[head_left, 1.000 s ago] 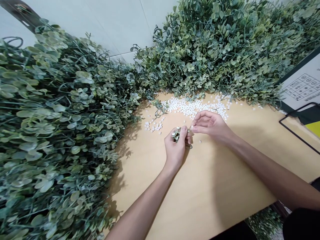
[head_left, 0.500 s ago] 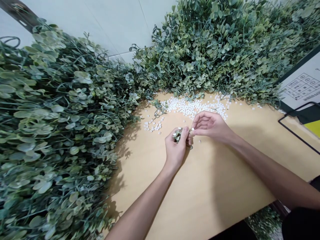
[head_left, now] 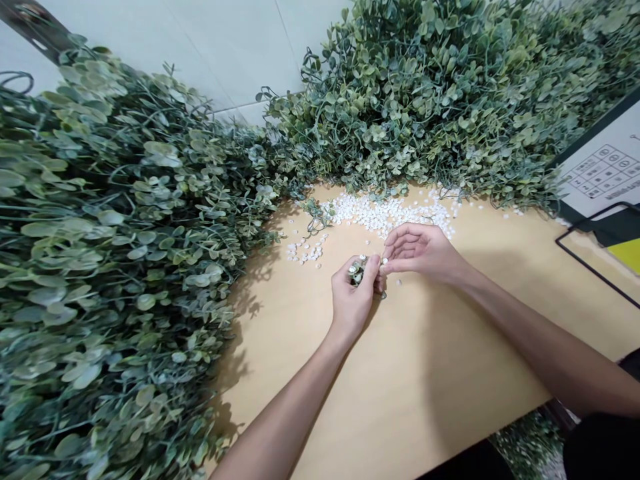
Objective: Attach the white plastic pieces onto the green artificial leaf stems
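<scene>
My left hand [head_left: 354,293] is closed round a small sprig of artificial leaves [head_left: 356,272], with a few white caps showing among its leaves. Thumb and fingers of my right hand [head_left: 417,250] pinch at a small white cap [head_left: 384,262], right beside the left thumb. Whether that cap touches the sprig is too small to tell. Beyond the hands lies a spread of loose white caps [head_left: 370,212] on the wooden table [head_left: 380,380]. A loose green sprig [head_left: 317,212] rests at the left end of that spread.
Dense artificial foliage [head_left: 125,267] fills the left side, and more foliage [head_left: 425,100] lines the back against a pale wall [head_left: 225,47]. At right stand a printed box [head_left: 605,170] and a black wire frame [head_left: 590,267]. A few caps [head_left: 305,250] lie scattered left.
The left hand has shifted very slightly right, closer to the right fingertips. Both hands keep their grip, and the loose caps and foliage look the same.
</scene>
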